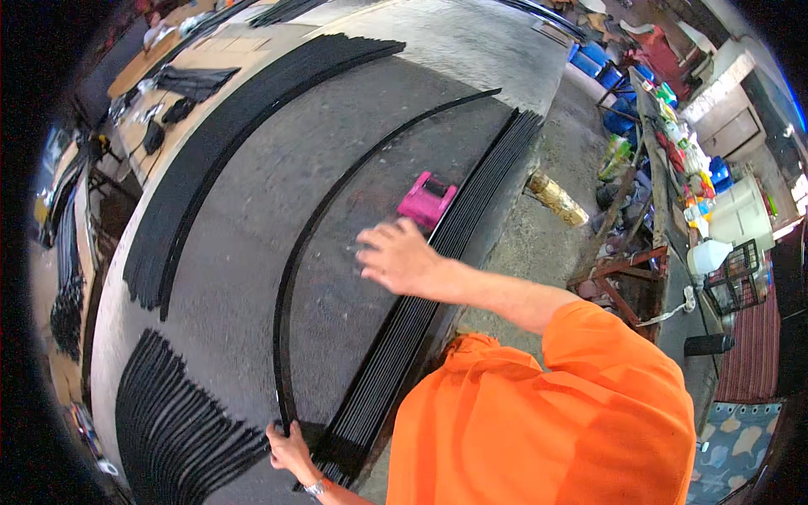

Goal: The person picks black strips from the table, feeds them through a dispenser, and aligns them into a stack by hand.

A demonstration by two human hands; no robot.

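My left hand (pixel 290 449), with a metal-banded watch on its wrist, grips the near end of a long, thin black strip (pixel 303 243). The strip lies curved in this view across the dark tabletop (pixel 233 252). My right hand (pixel 398 255) is held above the table with its fingers apart and nothing in them. Just beyond it sits a pink object (pixel 426 199) with a dark part on top. Beside that object, along the table edge nearest me, runs a bundle of straight black strips (pixel 470 214).
A wide band of black strips (pixel 208 158) lies along the far side. Fanned black strips (pixel 177 423) lie at lower left. A wrapped roll (pixel 557 199) juts beside the table edge. A cluttered bench (pixel 656 189) and blue containers (pixel 590 60) stand at right.
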